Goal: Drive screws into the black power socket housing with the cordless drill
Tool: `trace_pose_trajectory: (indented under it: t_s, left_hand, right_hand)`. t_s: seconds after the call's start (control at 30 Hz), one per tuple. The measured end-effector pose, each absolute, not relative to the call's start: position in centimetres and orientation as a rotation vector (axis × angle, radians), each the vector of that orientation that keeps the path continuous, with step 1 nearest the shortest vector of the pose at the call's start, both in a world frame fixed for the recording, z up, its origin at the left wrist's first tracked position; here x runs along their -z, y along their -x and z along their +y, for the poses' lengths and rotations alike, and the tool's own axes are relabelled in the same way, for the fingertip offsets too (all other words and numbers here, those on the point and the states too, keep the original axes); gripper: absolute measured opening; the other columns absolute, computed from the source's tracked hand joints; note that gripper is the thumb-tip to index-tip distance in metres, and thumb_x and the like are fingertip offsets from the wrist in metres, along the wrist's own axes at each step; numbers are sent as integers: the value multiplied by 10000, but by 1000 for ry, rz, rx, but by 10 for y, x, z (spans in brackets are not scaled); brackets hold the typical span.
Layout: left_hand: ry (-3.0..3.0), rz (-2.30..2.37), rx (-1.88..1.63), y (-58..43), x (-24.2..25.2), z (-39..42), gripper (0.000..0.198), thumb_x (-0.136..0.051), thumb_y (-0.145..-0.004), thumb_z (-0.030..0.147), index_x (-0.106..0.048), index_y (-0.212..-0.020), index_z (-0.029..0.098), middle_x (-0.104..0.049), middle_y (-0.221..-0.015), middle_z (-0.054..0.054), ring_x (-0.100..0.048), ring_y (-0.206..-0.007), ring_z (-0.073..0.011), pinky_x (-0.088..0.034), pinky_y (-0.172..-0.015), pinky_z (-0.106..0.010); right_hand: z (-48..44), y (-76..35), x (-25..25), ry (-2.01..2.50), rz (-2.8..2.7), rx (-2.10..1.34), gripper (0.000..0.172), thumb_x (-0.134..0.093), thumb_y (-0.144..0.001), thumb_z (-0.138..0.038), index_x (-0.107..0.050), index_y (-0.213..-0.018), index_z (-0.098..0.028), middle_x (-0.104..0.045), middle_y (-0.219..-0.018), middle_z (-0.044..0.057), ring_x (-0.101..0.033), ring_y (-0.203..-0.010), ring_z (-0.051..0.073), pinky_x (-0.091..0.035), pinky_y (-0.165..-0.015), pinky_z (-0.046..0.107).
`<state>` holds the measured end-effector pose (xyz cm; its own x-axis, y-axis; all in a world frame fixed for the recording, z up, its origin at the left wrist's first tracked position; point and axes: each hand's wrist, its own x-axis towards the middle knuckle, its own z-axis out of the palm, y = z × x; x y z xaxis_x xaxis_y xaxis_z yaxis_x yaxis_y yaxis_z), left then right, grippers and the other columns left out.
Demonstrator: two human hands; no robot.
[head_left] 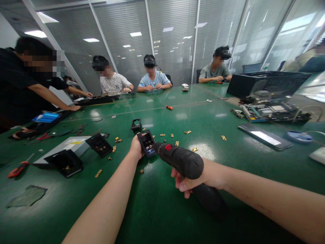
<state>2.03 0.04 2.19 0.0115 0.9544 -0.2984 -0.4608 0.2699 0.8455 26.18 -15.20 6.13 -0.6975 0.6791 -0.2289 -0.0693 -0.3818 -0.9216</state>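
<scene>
My left hand point(137, 147) is closed on a black plastic housing point(147, 144) with small brass parts inside its open face. In my right hand point(186, 183) is a black cordless drill point(181, 160), the fingers wrapped round its handle. The drill's nose points left at the housing; whether its bit touches anything inside I cannot tell. A square black frame point(136, 125) stands just behind my left hand. Left of my forearm lie two more black housings, one point(99, 145) near a grey metal box and the other point(65, 163) closer to me. Brass strips point(177, 143) are scattered beyond the drill.
An orange screwdriver point(19, 169) and a flat dark shard point(27, 196) lie at the left, beside the grey metal box point(83, 142). Rightward are a dark phone-like slab point(265, 136), a circuit board point(276, 110) and a black computer case point(266, 83). Several people sit or stand around the green table point(152, 217).
</scene>
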Motion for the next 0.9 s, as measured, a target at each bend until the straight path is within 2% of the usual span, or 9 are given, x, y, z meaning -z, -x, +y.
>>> trace_pose_trajectory:
  t_s: [0.23,0.57,0.73,0.9]
  left_hand:
    - [-639,1015,-1224,-20,-23,0,299,-476,-767,312,-653,-890,104,-666,-633,-106,-643,-551,-241,-525,-500,-336]
    - [-615,1032,-1230,-22,-23,0,290,-485,-759,308,-649,-879,101,-672,-656,-113,-642,-562,-235,-526,-510,-332]
    - [-620,1055,-1215,-22,-24,-1,294,-489,-764,316,-649,-892,106,-676,-662,-118,-641,-565,-241,-529,-513,-340]
    - [-611,1052,-1211,-22,-23,0,323,-496,-753,308,-658,-930,92,-683,-680,-130,-641,-568,-251,-517,-502,-346]
  right_hand:
    - [-149,-262,-59,804,-1403,-2125,456,-883,-617,-164,-632,-993,-109,-709,-814,35,-701,-588,146,-541,-563,243]
    - [-149,-263,-61,798,-1386,-2104,384,-874,-599,-122,-630,-895,-101,-705,-732,23,-706,-599,157,-555,-574,253]
    - [-148,-264,-61,781,-1354,-2132,418,-863,-608,-116,-630,-955,-108,-701,-763,17,-709,-580,150,-529,-521,218]
    - [-148,-264,-62,764,-1380,-2116,414,-861,-603,-118,-632,-948,-117,-697,-781,10,-707,-589,151,-547,-541,241]
